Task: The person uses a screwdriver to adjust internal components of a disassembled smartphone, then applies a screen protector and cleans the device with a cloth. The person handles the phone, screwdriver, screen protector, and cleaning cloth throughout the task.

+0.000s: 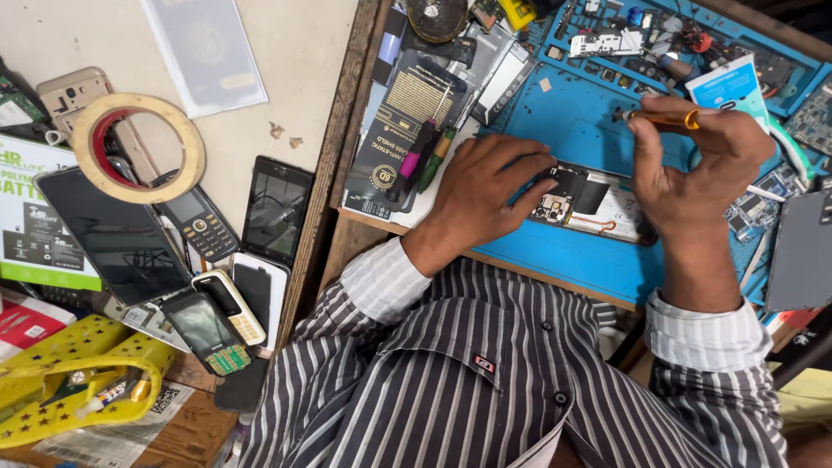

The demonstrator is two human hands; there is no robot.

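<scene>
Your left hand [485, 191] presses flat, fingers extended, on the opened phone [581, 204]; your right hand [693, 165] pinches the screwdriver [663, 117]. Treat the phone as light and fragile; hold its edges.

Counted two hands: left hand [485, 192], right hand [693, 169]. One opened phone [582, 201] on blue mat [572, 113], near mat's front edge. One orange-handled screwdriver [663, 117]. Two more drivers, pink-handled [414, 160] and green-handled [436, 159], at mat's left edge. One tape roll [139, 147] on tabletop's left part. Approx. three keypad phones: [201, 225], [230, 305], [206, 334]. Two dark touchscreen phones [276, 211], [108, 234]. One yellow star-print bag [78, 381], bottom-left corner. One clear sleeve [206, 52], top edge.
</scene>
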